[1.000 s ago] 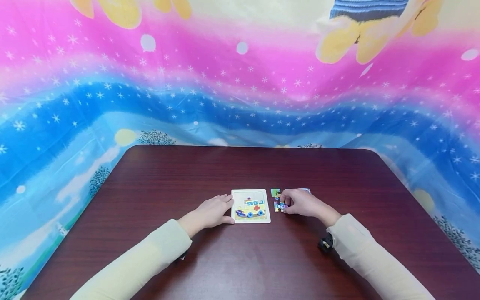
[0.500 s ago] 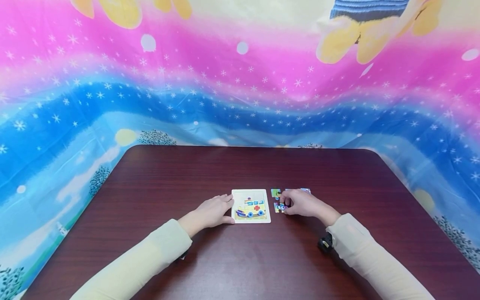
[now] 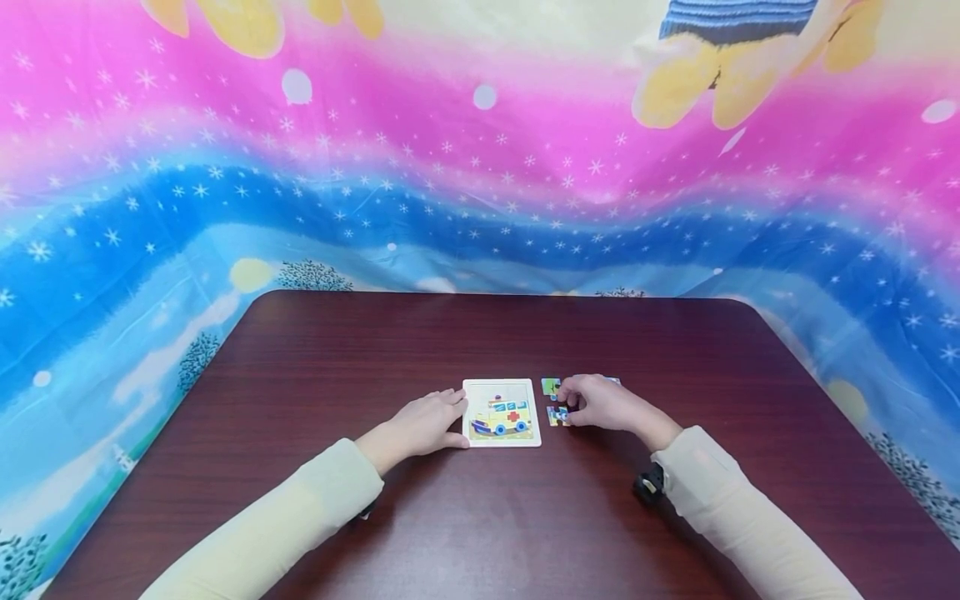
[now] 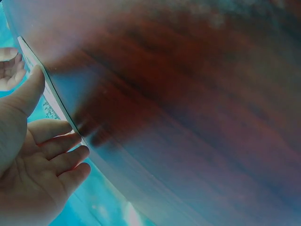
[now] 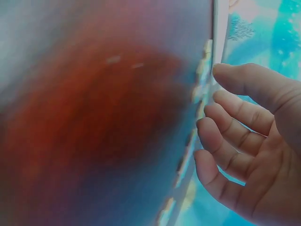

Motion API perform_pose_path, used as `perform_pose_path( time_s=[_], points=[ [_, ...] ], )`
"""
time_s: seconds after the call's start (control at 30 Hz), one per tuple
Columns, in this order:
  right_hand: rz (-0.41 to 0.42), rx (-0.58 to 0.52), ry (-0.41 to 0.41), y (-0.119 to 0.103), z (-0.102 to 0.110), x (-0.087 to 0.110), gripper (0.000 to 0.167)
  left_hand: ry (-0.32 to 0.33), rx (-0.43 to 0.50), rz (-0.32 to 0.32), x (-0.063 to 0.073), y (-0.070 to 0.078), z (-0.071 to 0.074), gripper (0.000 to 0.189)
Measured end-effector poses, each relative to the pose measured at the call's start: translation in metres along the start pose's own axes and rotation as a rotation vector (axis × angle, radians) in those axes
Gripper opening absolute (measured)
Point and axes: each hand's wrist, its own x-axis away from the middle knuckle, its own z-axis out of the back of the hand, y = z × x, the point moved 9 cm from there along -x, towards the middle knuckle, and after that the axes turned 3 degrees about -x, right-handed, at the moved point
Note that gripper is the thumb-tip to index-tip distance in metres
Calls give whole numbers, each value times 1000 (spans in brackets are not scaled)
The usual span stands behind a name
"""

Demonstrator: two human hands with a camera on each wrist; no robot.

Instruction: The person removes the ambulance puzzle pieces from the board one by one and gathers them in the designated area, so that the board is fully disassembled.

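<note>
A square white-framed jigsaw board (image 3: 501, 413) with a yellow ambulance picture lies on the table. My left hand (image 3: 422, 423) rests at its left edge, fingers fairly straight and thumb spread; the left wrist view shows the fingertips (image 4: 73, 160) along that edge. To the board's right, my right hand (image 3: 606, 402) hovers low over loose jigsaw pieces, its fingers loosely bent. Nothing shows between thumb and fingers (image 5: 218, 134) in the right wrist view. A green piece (image 3: 551, 387) and a blue-purple piece (image 3: 557, 416) lie by the fingertips. The hand partly hides several other pieces.
The dark wood-grain table (image 3: 480, 517) has rounded far corners. Behind it hangs a pink and blue printed cloth (image 3: 480, 175). Another loose piece (image 3: 612, 381) peeks out behind the right hand. A black wrist device (image 3: 649, 484) sits under the right cuff.
The blue-purple piece has shifted slightly toward me. My right hand has then eased a little up and away from it. The left hand and board have stayed in place.
</note>
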Motion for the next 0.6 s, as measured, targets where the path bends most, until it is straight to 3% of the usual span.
perform_pose_path(
  time_s=[0.3,0.6],
  points=[
    [88,26,33,-35,5,-13,27,2,1,0,1,0,1,59],
    [79,42,-3,-51,-7,-30,32,4,6,-3,0,0,0,59]
  ],
)
